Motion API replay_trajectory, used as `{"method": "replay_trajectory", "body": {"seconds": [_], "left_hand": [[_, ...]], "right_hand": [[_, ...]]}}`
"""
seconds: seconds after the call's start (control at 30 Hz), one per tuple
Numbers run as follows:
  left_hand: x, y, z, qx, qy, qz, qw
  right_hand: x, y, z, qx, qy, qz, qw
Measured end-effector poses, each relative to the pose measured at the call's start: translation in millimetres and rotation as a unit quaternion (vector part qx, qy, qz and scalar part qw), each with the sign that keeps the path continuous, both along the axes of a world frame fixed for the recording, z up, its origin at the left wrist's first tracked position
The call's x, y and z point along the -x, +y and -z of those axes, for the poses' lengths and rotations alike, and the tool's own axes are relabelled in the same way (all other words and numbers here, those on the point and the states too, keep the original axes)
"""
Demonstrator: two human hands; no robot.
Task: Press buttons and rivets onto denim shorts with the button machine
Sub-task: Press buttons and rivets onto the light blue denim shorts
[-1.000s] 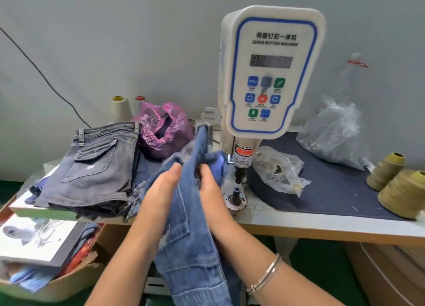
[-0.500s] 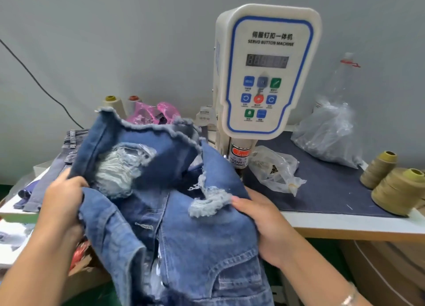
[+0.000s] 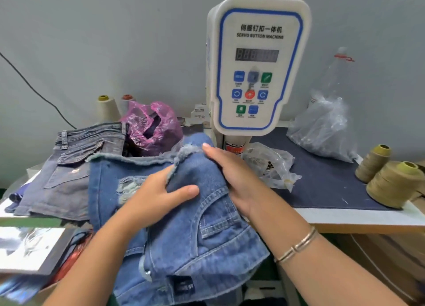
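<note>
Blue denim shorts (image 3: 202,236) with frayed hems and a ripped patch lie bunched in front of the white servo button machine (image 3: 257,64). They hang over the table's front edge. My left hand (image 3: 156,197) grips a fold of the shorts, thumb on top and fingers tucked under the frayed hem. On the right side of the shorts, close to the machine's column, my right hand (image 3: 232,177) lies flat with straight fingers. The denim hides the machine's press head and die.
A stack of grey denim shorts (image 3: 69,167) lies to the left, with a pink plastic bag (image 3: 156,126) behind it. Clear bags (image 3: 269,165) (image 3: 326,128) and olive thread cones (image 3: 391,183) sit on the dark mat (image 3: 322,190) to the right. Cream cones (image 3: 105,107) stand by the wall.
The shorts, held up and spread in the air half a second ago, now lie on the table by the machine. My right hand has moved from gripping the hem to lying flat on top.
</note>
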State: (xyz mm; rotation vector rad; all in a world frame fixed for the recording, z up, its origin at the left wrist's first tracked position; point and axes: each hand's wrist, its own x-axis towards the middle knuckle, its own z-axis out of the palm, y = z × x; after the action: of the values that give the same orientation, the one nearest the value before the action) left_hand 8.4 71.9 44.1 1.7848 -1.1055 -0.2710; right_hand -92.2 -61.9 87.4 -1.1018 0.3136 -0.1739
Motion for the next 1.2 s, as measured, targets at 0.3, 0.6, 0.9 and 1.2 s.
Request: {"method": "replay_trajectory", "body": {"seconds": [0.3, 0.6, 0.9, 1.2], "left_hand": [[3.7, -9.0, 33.7, 0.144, 0.175, -0.333, 0.915], [38.8, -11.5, 70.2, 0.16, 0.21, -0.388, 0.883], [44.4, -7.5, 44.9, 0.198, 0.13, -0.347, 0.907], [29.6, -13.8, -7.3, -0.002, -0.141, -0.059, 0.988]], "right_hand": [[90.8, 27.6, 53.8, 0.356, -0.061, 0.271, 0.892], [70.9, 33.2, 97.5, 0.267, 0.09, 0.07, 0.957], [68.8, 26.8, 94.4, 0.055, 0.061, 0.115, 0.99], [83.3, -18.9, 76.9, 0.023, 0.053, -0.046, 0.997]]}}
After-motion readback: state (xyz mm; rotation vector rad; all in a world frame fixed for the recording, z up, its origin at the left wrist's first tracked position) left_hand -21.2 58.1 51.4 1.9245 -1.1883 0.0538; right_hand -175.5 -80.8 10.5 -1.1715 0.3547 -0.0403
